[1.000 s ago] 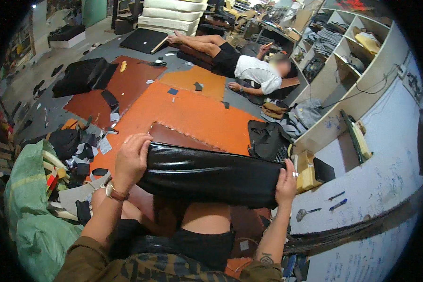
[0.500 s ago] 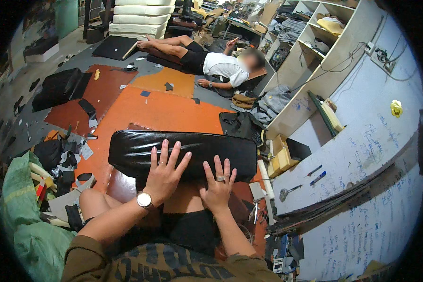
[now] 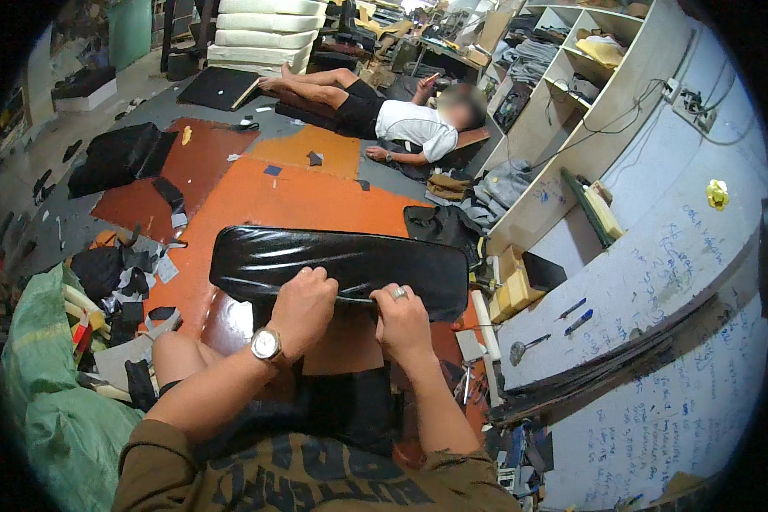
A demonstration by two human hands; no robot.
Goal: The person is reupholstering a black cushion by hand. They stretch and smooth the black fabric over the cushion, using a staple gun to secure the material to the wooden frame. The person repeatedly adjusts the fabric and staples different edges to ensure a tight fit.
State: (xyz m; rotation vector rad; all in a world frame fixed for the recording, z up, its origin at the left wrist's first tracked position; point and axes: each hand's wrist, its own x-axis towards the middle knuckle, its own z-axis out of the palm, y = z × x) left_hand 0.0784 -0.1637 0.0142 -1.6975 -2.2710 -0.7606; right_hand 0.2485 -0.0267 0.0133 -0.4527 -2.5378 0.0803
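- A long black vinyl-covered cushion (image 3: pixel 341 264) lies across the seated person's lap, glossy side up, above the orange floor mat (image 3: pixel 264 200).
- The left hand (image 3: pixel 303 309), a watch on its wrist, is curled shut on the cushion's near edge, fingers gripping the cover.
- The right hand (image 3: pixel 401 322), a ring on one finger, is clamped on the same edge just beside the left, the two almost touching.
- A green sack (image 3: pixel 47 401) sits to the person's left among black scraps.
- Farther back, another person (image 3: pixel 375 115) lies on the floor near white shelves (image 3: pixel 572 94).
- Stacked white foam cushions (image 3: pixel 264 34) stand at the far end.
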